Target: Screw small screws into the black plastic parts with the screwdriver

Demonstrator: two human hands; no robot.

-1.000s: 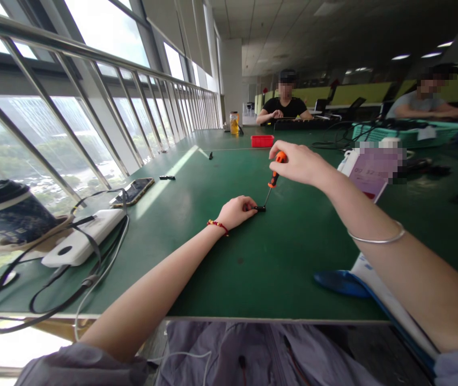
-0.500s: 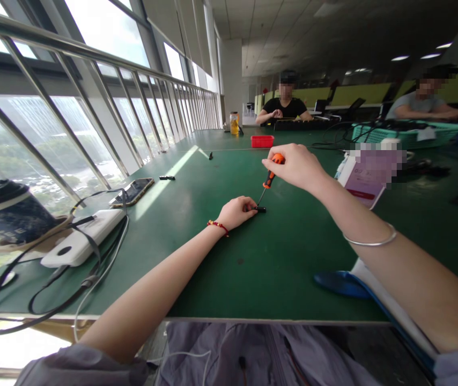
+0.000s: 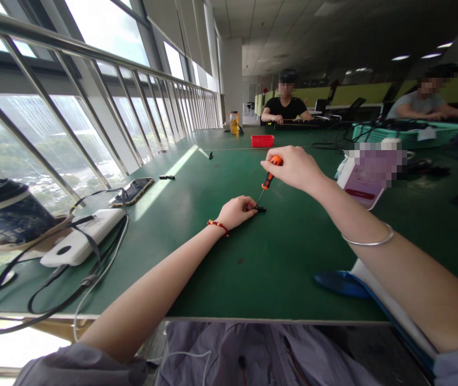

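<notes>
In the head view, my right hand [image 3: 293, 165] is closed round the handle of an orange and black screwdriver [image 3: 268, 177]. The screwdriver leans, its thin shaft running down to a small black part [image 3: 260, 209] on the green table. My left hand [image 3: 237, 211] pinches the left end of that part and holds it against the table top. Fingers hide some of the part and the exact spot where the tip meets it.
A similar black piece [image 3: 167, 177] lies beyond my left hand, near a phone [image 3: 132, 191]. A white power bank [image 3: 83, 238] with cables and a cup [image 3: 7, 212] stand at left. Farther off are a red tray [image 3: 262, 141], a green basket [image 3: 410, 135] and two people.
My right hand and the screwdriver handle have shifted slightly left and down. My left hand and the black part stay put. The far person in black has lowered a hand.
</notes>
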